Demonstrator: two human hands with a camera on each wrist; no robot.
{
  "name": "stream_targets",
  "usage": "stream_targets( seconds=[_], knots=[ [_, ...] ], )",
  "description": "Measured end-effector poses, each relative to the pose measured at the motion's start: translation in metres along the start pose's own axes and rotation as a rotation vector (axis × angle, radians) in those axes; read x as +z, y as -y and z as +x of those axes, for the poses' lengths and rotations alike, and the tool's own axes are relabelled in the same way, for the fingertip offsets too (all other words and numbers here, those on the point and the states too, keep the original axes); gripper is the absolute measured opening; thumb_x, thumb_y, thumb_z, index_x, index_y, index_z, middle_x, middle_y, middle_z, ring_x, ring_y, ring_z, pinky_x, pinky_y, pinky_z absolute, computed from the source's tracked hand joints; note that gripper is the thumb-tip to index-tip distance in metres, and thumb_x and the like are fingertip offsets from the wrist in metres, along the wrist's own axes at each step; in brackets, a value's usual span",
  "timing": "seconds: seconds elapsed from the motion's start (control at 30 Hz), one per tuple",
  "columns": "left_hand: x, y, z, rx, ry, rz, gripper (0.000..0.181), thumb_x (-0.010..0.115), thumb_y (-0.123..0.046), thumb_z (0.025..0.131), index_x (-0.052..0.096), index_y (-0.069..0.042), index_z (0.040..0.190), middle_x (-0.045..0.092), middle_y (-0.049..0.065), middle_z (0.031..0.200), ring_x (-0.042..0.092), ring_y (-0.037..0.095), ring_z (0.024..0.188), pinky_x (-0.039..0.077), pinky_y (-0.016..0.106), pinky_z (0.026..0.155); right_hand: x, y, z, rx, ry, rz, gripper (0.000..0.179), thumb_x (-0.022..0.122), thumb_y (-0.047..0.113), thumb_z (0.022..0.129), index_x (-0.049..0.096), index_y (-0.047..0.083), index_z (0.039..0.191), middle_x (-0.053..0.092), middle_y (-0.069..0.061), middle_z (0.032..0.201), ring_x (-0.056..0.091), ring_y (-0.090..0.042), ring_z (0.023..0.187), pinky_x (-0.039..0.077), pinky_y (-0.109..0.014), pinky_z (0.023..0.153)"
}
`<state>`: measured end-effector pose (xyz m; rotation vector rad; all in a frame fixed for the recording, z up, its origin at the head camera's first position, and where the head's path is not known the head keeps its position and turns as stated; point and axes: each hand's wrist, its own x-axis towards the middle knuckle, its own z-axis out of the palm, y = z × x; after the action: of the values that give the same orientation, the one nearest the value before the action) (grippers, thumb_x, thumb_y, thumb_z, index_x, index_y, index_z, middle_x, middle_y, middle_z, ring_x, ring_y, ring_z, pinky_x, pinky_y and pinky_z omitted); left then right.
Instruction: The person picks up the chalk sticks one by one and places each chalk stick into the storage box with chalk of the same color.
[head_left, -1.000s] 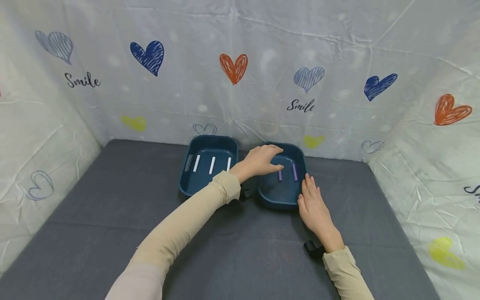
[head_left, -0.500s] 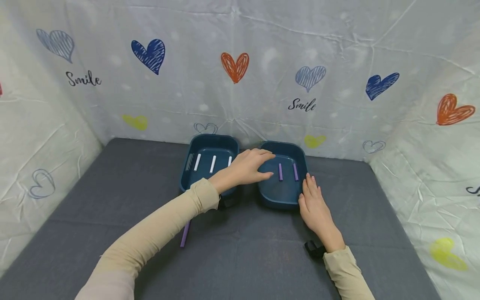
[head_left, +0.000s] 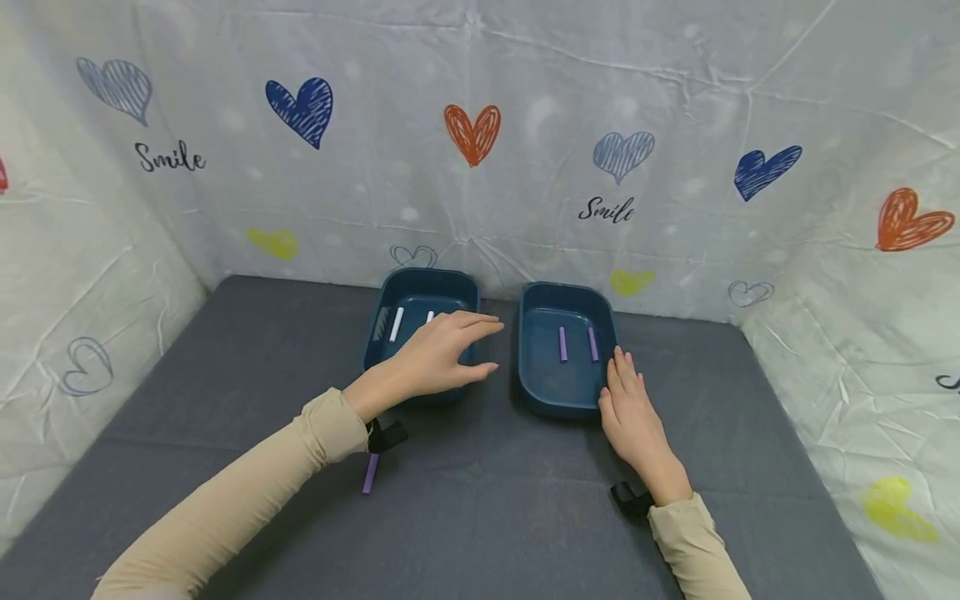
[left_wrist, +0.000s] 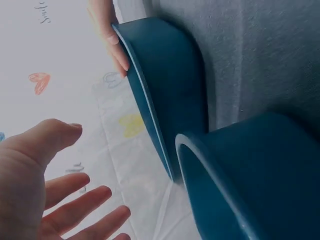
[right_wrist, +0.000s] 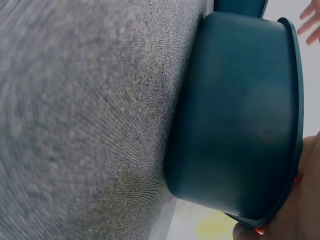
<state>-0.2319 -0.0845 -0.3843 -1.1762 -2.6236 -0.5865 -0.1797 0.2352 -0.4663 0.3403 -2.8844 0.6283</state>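
Observation:
My left hand (head_left: 438, 354) hangs over the left blue tray (head_left: 431, 282), thumb and fingers spread with nothing between them. Two white chalk-like sticks show in that tray, one (head_left: 397, 325) in full and one (head_left: 431, 317) mostly covered by the hand. With straight fingers my right hand (head_left: 633, 417) touches the right wall of the right blue tray (head_left: 557, 390). Inside it lie two purple sticks, the left one (head_left: 562, 344) and the right one (head_left: 593, 344). Another purple stick (head_left: 371, 473) lies on the cloth, its far end hidden behind my left wrist.
Dark grey cloth (head_left: 480, 517) covers the table. A white curtain (head_left: 525, 100) with printed hearts stands right behind the trays and along both sides. A narrow gap separates the two trays.
My left hand has moved left from over the right tray to over the left tray. The purple stick on the cloth has come into view. My right hand stays put.

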Motion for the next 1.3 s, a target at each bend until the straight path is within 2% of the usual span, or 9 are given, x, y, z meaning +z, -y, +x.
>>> stream_targets(
  seconds=[0.13, 0.23, 0.5, 0.7, 0.87, 0.97, 1.07, 1.2, 1.3],
  knots=[
    [-0.007, 0.003, -0.023, -0.01, -0.015, -0.091, 0.054, 0.072, -0.029, 0.092, 0.058, -0.008, 0.139, 0.054, 0.009, 0.143, 0.05, 0.03, 0.131, 0.036, 0.06, 0.108, 0.001, 0.0, -0.001, 0.003, -0.004, 0.001, 0.053, 0.039, 0.014, 0.106, 0.027, -0.013, 0.15, 0.012, -0.02, 0.164, 0.009, -0.035, 0.151, 0.015, -0.056, 0.119],
    [-0.013, 0.004, -0.041, -0.027, -0.024, -0.153, 0.055, 0.073, -0.027, 0.092, 0.057, -0.007, 0.14, 0.052, 0.009, 0.145, 0.048, 0.03, 0.133, 0.039, 0.054, 0.108, 0.001, 0.0, -0.001, 0.003, -0.008, 0.001, 0.053, 0.039, 0.015, 0.106, 0.027, -0.013, 0.15, 0.012, -0.02, 0.164, 0.009, -0.034, 0.151, 0.015, -0.056, 0.119],
    [-0.018, 0.008, -0.085, -0.078, -0.068, -0.211, 0.059, 0.075, -0.025, 0.09, 0.054, -0.009, 0.143, 0.05, 0.011, 0.147, 0.047, 0.031, 0.134, 0.044, 0.053, 0.103, 0.001, 0.0, 0.0, 0.001, 0.005, -0.005, 0.054, 0.039, 0.014, 0.106, 0.027, -0.013, 0.15, 0.011, -0.02, 0.164, 0.007, -0.033, 0.151, 0.014, -0.056, 0.119],
    [-0.017, 0.012, -0.115, -0.075, -0.113, -0.264, 0.058, 0.078, -0.018, 0.087, 0.057, -0.009, 0.14, 0.056, 0.008, 0.142, 0.054, 0.025, 0.128, 0.05, 0.05, 0.098, 0.001, 0.0, 0.0, -0.003, 0.004, -0.006, 0.054, 0.04, 0.014, 0.105, 0.027, -0.013, 0.15, 0.012, -0.021, 0.163, 0.008, -0.034, 0.151, 0.015, -0.057, 0.119],
    [-0.016, 0.013, -0.138, -0.065, -0.121, -0.261, 0.059, 0.082, -0.017, 0.084, 0.06, -0.013, 0.138, 0.06, 0.005, 0.137, 0.058, 0.021, 0.123, 0.053, 0.042, 0.094, 0.001, 0.0, 0.0, -0.002, 0.002, -0.009, 0.054, 0.039, 0.014, 0.106, 0.027, -0.013, 0.15, 0.011, -0.021, 0.164, 0.008, -0.034, 0.151, 0.015, -0.057, 0.119],
    [-0.017, 0.015, -0.151, -0.061, -0.092, -0.238, 0.061, 0.084, -0.018, 0.081, 0.06, -0.013, 0.137, 0.061, 0.003, 0.135, 0.059, 0.02, 0.122, 0.054, 0.04, 0.093, 0.001, -0.001, 0.0, -0.003, 0.004, -0.007, 0.054, 0.039, 0.015, 0.106, 0.027, -0.013, 0.15, 0.01, -0.02, 0.164, 0.007, -0.034, 0.151, 0.014, -0.057, 0.119],
    [-0.017, 0.016, -0.162, -0.075, -0.029, -0.208, 0.064, 0.086, -0.024, 0.079, 0.06, -0.014, 0.137, 0.059, 0.0, 0.137, 0.058, 0.019, 0.122, 0.054, 0.043, 0.092, 0.002, -0.001, 0.0, -0.003, 0.006, -0.005, 0.054, 0.039, 0.015, 0.106, 0.026, -0.013, 0.15, 0.01, -0.02, 0.164, 0.007, -0.033, 0.151, 0.014, -0.057, 0.119],
    [-0.018, 0.019, -0.171, -0.151, 0.09, -0.156, 0.072, 0.086, -0.038, 0.078, 0.057, -0.014, 0.14, 0.055, 0.0, 0.137, 0.056, 0.021, 0.121, 0.053, 0.048, 0.092, 0.002, -0.002, -0.001, 0.001, 0.011, -0.005, 0.054, 0.039, 0.015, 0.106, 0.025, -0.013, 0.15, 0.01, -0.02, 0.164, 0.006, -0.033, 0.151, 0.014, -0.056, 0.119],
    [-0.016, 0.023, -0.175, -0.211, 0.169, -0.122, 0.083, 0.086, -0.046, 0.074, 0.054, -0.01, 0.141, 0.053, 0.003, 0.135, 0.055, 0.025, 0.119, 0.05, 0.051, 0.094, 0.002, -0.001, -0.001, 0.002, 0.012, -0.005, 0.054, 0.039, 0.015, 0.106, 0.025, -0.013, 0.151, 0.01, -0.02, 0.164, 0.006, -0.033, 0.151, 0.014, -0.056, 0.119]
  ],
)
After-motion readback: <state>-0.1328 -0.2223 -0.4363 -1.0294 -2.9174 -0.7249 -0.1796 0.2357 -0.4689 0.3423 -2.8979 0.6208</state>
